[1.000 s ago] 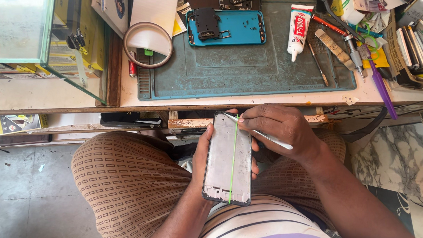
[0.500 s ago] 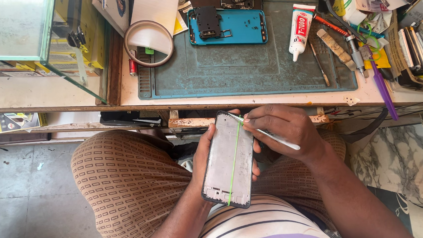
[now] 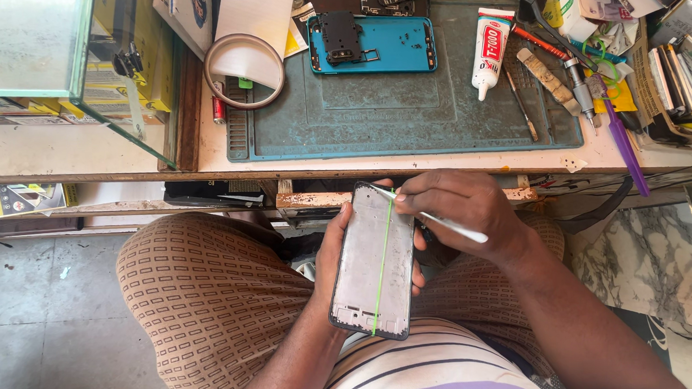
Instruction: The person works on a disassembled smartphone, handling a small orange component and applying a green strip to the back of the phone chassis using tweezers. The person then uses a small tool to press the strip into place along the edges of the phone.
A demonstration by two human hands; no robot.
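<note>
Tool tip [image 3: 377,190] perhaps touching frame [image 3: 369,264]

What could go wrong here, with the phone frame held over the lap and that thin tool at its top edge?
1. The left hand grips the phone frame only by its edges, above the knees; a slip could drop it onto the tiled floor.
2. The right hand presses a thin white tool at the frame's top edge; it may skid and scratch the frame or jab a left finger.
3. A thin green strip lies along the frame and could snag.
</note>
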